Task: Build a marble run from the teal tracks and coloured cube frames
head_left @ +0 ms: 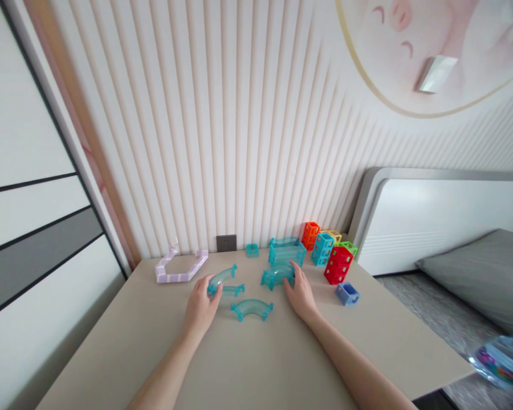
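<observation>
My left hand [202, 302] is closed on the end of a curved teal translucent track piece [223, 277], which is raised at a tilt. Just below it, a second teal track piece [232, 291] reaches out from beside my fingers; whether they hold it too I cannot tell. My right hand [300, 290] grips the right end of a stack of curved teal track pieces [276, 276]. Between and nearer than the hands, another curved track piece [252, 308] lies on the table. Behind the right hand stands a pile of straight teal track pieces [286, 251].
Red cube blocks [338, 265], blue blocks [322, 249] and orange blocks [310, 236] stand in columns at the right rear. A periwinkle block [347, 293] sits nearer. A lilac and white chain [175, 278] lies at left. A small teal square [252, 250] rests by the wall.
</observation>
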Tool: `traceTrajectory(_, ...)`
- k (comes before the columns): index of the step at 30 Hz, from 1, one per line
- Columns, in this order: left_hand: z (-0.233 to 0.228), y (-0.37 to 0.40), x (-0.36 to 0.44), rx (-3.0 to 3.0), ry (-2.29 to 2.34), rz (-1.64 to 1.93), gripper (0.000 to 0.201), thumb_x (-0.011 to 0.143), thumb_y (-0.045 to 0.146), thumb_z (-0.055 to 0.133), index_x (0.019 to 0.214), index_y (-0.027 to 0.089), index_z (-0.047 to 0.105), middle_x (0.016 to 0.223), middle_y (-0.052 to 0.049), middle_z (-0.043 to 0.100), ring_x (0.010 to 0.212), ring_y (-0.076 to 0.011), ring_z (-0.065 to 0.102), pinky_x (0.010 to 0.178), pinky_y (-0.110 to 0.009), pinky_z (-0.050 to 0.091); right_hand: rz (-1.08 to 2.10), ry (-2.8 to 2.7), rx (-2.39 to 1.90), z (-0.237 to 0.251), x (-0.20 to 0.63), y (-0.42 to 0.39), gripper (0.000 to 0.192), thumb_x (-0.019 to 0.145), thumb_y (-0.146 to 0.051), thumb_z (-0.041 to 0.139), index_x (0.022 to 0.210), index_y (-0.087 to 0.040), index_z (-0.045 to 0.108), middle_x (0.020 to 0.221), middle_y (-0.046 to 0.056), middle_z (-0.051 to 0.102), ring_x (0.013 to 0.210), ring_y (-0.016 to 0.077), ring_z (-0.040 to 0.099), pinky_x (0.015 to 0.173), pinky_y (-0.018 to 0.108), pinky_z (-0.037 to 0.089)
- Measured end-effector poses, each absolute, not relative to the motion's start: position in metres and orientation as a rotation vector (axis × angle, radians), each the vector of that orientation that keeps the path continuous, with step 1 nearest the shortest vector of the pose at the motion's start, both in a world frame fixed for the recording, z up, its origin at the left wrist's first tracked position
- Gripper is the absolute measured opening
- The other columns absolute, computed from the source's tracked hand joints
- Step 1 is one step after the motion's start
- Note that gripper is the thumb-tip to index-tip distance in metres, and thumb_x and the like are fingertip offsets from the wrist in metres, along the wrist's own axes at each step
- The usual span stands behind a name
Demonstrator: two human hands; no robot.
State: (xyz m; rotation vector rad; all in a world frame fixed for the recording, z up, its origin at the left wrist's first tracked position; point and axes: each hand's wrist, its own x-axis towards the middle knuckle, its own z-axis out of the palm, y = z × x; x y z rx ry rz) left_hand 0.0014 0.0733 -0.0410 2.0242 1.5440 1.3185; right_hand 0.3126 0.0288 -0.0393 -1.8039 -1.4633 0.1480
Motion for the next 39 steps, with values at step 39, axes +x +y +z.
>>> traceTrajectory(39,-0.028,0.09,-0.071,1.962,2.382,1.157,0.034,0.092,0.014,0.046,0.122,0.01,0.063,0.126,-0.022,0.058,0.123,-0.0371,0.056,0.098,-0.052,0.05,-0.102,-1.487,-1.346,-0.028,0.27,0.079,0.034,0.096,-0.027,0.043,0.123,-0.021,0.062,0.12,0.014,0.067,0.118,0.0273,0.059,0.106,0.049,0.046)
